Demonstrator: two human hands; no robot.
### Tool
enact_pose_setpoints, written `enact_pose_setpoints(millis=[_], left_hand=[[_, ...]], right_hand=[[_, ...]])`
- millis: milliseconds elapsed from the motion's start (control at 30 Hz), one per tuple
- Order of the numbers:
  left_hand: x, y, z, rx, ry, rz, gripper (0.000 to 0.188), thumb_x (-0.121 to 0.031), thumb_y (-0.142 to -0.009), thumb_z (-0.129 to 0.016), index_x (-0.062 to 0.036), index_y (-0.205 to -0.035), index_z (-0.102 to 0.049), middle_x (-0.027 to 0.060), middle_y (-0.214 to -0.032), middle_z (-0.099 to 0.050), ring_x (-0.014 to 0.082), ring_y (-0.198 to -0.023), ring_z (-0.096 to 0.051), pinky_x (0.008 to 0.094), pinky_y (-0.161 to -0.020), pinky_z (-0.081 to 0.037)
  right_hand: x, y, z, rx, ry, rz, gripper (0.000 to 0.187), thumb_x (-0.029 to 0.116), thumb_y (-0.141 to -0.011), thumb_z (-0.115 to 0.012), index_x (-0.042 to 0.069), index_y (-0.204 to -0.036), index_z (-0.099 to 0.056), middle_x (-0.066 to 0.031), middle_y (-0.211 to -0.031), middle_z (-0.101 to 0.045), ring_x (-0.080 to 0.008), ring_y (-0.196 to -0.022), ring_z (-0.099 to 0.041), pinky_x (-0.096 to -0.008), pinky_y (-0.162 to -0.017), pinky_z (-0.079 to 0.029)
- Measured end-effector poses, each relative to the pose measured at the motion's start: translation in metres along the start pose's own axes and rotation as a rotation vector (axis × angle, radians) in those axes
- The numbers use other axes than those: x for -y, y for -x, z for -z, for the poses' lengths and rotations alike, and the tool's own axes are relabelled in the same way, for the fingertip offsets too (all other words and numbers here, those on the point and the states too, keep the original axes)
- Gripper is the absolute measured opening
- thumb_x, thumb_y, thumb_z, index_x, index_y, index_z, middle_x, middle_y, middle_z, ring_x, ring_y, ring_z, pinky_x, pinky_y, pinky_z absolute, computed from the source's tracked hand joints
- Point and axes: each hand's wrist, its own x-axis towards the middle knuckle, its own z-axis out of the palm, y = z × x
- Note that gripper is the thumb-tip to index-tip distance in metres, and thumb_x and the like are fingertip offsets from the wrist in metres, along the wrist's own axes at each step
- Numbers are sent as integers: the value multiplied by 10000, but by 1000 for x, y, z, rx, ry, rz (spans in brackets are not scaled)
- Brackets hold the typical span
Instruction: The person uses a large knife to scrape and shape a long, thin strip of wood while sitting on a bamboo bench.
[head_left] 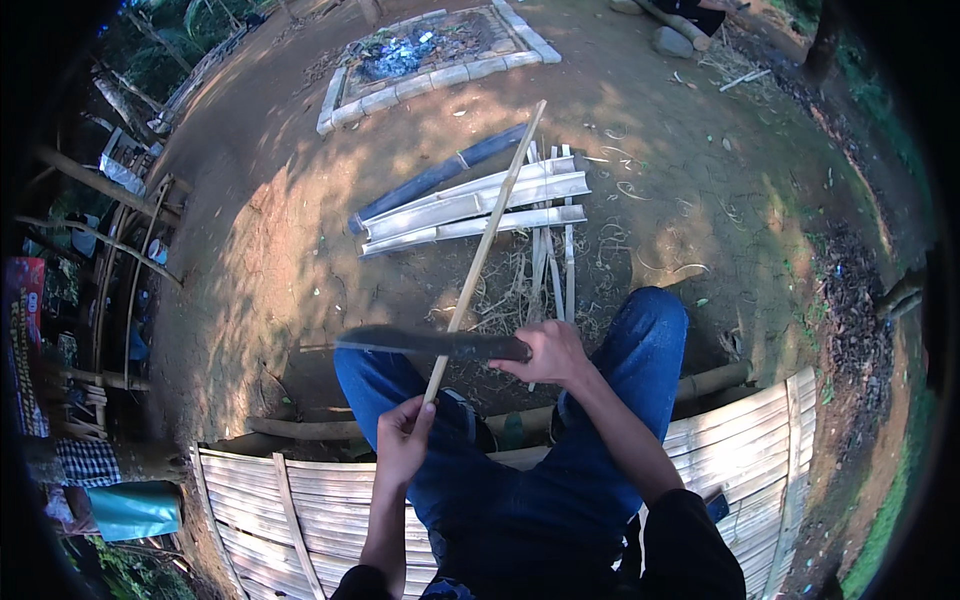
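My left hand (403, 432) is closed round the lower end of a long, pale bamboo strip (492, 225), which slants up and away to the right. In my right hand (550, 356) is the handle of a machete (440, 343). Its dark blade points left, lies across the strip a little above my left hand, and blurs toward the tip. Whether the edge bites into the bamboo cannot be made out. Both hands are over my knees, in blue jeans.
Split bamboo halves (475, 205) and a dark bamboo pole (440, 178) lie on the ground ahead, beside thin strips (569, 270) and curled shavings (500, 300). I sit on a slatted bamboo bench (735, 440). Farther off is a brick-edged fire pit (430, 80). A wooden rack (110, 280) stands left.
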Motion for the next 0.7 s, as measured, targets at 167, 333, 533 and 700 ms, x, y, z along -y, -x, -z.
enact_pose_setpoints(millis=[167,333,533,700], left_hand=[[17,-13,4,-27,57,63,124,-81,-929,-563,-24,-834,-617,-56,-647,-477,28,-561,-386,209,-494,-286],[2,-7,2,-4,-11,-44,162,-121,-953,-534,-1,-917,-637,-60,-645,-460,21,-563,-371,207,-486,-279],[1,-6,-2,71,-36,-34,232,-160,-989,-476,23,-967,-616,-92,-580,-384,-7,-494,-297,193,-435,-205],[11,-15,-10,155,-28,6,283,-199,-1009,-425,11,-959,-608,-87,-565,-357,3,-485,-282,198,-433,-213]], right_hand=[[7,11,-32,26,-47,178,524,603,-633,-731,90,-587,-631,-81,-559,-601,-270,-543,-634,-394,-537,-510],[10,3,-28,-36,-29,131,511,581,-638,-741,89,-566,-627,-75,-530,-590,-260,-535,-634,-379,-524,-509],[0,-8,-12,-145,-246,-184,455,473,-748,-716,35,-640,-658,-117,-495,-565,-298,-498,-613,-391,-480,-472],[-6,8,-25,-53,-342,-184,499,449,-815,-656,-37,-704,-638,-151,-544,-559,-297,-502,-594,-380,-500,-452]])
